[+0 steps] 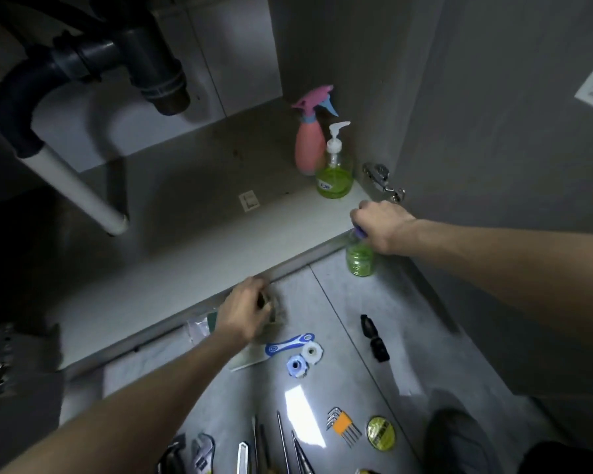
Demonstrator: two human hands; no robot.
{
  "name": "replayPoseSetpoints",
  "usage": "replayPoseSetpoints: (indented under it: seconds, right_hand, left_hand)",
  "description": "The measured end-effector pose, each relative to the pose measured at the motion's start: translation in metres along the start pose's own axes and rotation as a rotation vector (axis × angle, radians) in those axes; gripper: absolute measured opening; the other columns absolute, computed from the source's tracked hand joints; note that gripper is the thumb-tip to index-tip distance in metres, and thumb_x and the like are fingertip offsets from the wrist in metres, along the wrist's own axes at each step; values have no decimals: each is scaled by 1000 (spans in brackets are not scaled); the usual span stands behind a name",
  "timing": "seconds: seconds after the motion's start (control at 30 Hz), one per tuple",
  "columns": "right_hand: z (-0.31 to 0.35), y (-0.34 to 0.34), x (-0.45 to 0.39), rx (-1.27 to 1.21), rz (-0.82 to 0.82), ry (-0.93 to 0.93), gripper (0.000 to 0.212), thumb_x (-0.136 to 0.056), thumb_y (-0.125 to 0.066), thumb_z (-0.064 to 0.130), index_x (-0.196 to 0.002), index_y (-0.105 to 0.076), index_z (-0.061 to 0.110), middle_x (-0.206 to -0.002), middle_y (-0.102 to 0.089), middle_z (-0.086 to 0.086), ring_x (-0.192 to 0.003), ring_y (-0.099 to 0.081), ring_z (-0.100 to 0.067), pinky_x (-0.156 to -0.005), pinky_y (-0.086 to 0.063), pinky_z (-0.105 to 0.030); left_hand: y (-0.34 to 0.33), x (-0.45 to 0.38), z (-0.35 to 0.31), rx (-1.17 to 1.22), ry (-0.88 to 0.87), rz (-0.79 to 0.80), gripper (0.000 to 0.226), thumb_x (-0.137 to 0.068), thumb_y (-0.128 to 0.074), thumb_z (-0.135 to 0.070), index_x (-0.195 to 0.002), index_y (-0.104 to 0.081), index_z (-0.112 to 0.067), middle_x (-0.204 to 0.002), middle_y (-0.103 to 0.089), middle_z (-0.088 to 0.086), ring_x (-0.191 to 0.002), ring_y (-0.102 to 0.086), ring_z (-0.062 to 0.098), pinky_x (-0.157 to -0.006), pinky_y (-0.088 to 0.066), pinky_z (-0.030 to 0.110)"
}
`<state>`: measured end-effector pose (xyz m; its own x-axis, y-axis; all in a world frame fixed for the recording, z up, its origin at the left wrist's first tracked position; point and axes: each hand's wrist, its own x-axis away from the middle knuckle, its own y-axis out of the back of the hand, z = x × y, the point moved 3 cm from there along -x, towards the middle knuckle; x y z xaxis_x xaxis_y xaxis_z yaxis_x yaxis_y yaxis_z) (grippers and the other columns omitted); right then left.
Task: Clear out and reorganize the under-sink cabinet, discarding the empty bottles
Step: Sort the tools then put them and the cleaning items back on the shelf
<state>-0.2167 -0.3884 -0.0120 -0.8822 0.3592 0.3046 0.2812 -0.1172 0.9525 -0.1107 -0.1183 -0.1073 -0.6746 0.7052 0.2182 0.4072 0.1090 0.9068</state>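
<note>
My right hand (382, 227) grips the purple-capped top of a small clear bottle with green contents (359, 260), which hangs at the cabinet's front edge on the right. My left hand (245, 313) holds a small brownish object (273, 307) on the floor just in front of the cabinet lip. Inside the cabinet, at the back right, a pink spray bottle (309, 148) stands behind a green pump soap bottle (334, 176).
Dark drain pipes (83, 63) and a white pipe (79, 189) fill the cabinet's left. A door hinge (382, 179) sits on the right wall. On the floor lie a blue-white handle (288, 343), two round knobs (303, 359), a black part (374, 338), hex keys (343, 425), tape (380, 432) and several tools (271, 449).
</note>
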Motion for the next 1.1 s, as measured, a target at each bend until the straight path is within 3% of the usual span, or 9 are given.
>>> replayPoseSetpoints:
  seconds: [0.1,0.2,0.27,0.37,0.4,0.6,0.83,0.93,1.1]
  right_hand:
    - [-1,14,-9,-228,-103,-117,29,-89,-65,34,-100,-63,7,-110,-61,-17,-104,-62,-38,-77,-45,-35]
    - [-5,35,-16,-478,-296,-248,43,-91,-64,47,-105,-63,6,-111,-62,-18,-104,-61,-39,-80,-45,-37]
    - [-9,47,-19,-568,-456,-293,46,-93,-61,49,-110,-62,7,-115,-61,-18,-108,-59,-40,-85,-44,-38]
    - [-15,56,-21,-612,-604,-314,43,-95,-59,49,-110,-61,9,-114,-59,-17,-108,-58,-38,-89,-43,-41]
    - [-16,57,-22,-607,-619,-312,42,-95,-60,48,-112,-61,9,-115,-58,-16,-110,-57,-37,-91,-43,-42]
    - [-22,56,-27,-604,-603,-346,40,-97,-61,41,-126,-58,14,-126,-50,-12,-115,-55,-36,-97,-47,-45]
    - [-16,70,-35,-469,-597,-364,38,-90,-69,35,-124,-60,21,-126,-47,-9,-119,-51,-33,-90,-50,-44]
    - [-2,70,-30,-393,-694,-337,43,-81,-72,23,-123,-60,18,-127,-45,-9,-119,-45,-31,-92,-48,-44]
    - [50,64,-18,-300,-780,-51,54,-78,-69,18,-130,-54,15,-135,-46,-10,-120,-42,-32,-97,-44,-44]
  left_hand:
    - [-8,27,26,-83,25,-25,62,-81,-72,-46,-135,-52,-22,-122,-51,0,-113,-48,22,-92,-45,36]
    - [-13,36,38,-93,86,50,99,-66,-72,-68,-146,-38,-20,-134,-44,1,-118,-44,23,-98,-44,37]
    - [-16,34,41,-164,103,112,109,-63,-72,-63,-152,-26,-21,-147,-33,2,-127,-39,24,-104,-41,38]
    - [-21,25,47,-278,119,190,103,-76,-75,-22,-157,-12,-24,-155,-21,5,-133,-32,28,-106,-40,41]
    - [-20,21,49,-291,129,200,99,-79,-72,-21,-157,-10,-24,-153,-25,6,-132,-33,29,-105,-41,40]
    - [-16,2,49,-329,132,206,84,-82,-65,-47,-152,-23,-27,-136,-49,5,-127,-40,26,-100,-43,37]
    - [10,8,34,-258,24,202,76,-76,-66,-45,-144,-36,-28,-135,-48,5,-120,-49,29,-96,-46,35]
    - [29,15,28,-243,-46,168,72,-76,-64,-54,-139,-40,-29,-126,-49,4,-108,-57,28,-88,-49,34]
    - [65,28,40,-231,-121,142,71,-78,-55,-63,-140,-33,-34,-120,-43,-1,-94,-55,21,-72,-47,30]
